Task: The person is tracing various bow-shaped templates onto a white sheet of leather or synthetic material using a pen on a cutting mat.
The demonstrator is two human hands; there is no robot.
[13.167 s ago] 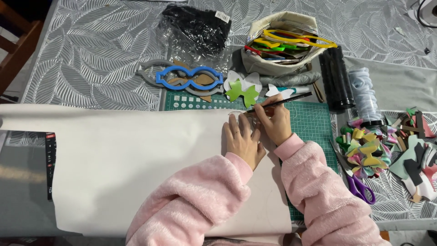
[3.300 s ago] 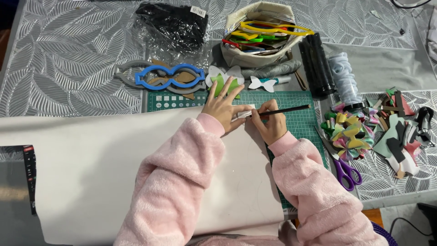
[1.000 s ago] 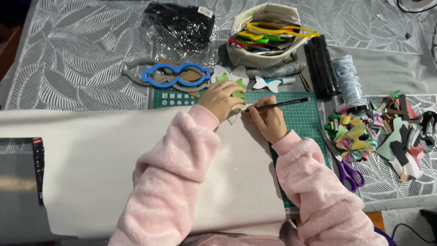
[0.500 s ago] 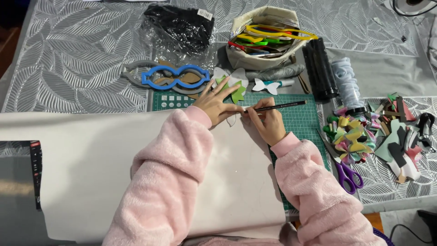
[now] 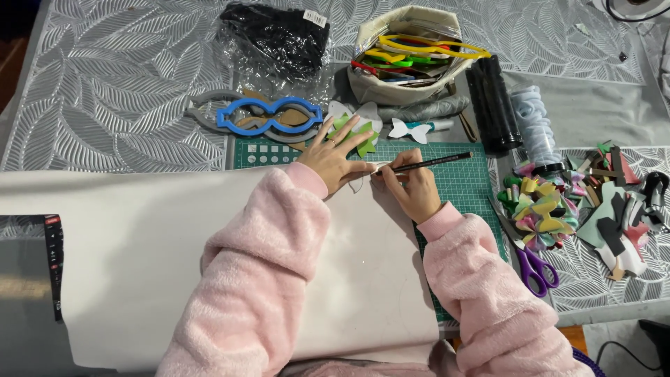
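Cream sheet [image 5: 174, 258] is being pressed flat by the left hand [image 5: 333, 157], fingers spread wide. A black pencil [image 5: 429, 162] is being pinched in the right hand's [image 5: 412, 190] grip, its long axis running rightward, its tip nearly touching the left fingertips over the small white template [image 5: 357, 183].

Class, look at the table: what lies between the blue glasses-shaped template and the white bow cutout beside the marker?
In the head view, between the blue template and white bow cutout lie green-and-white bow pieces.
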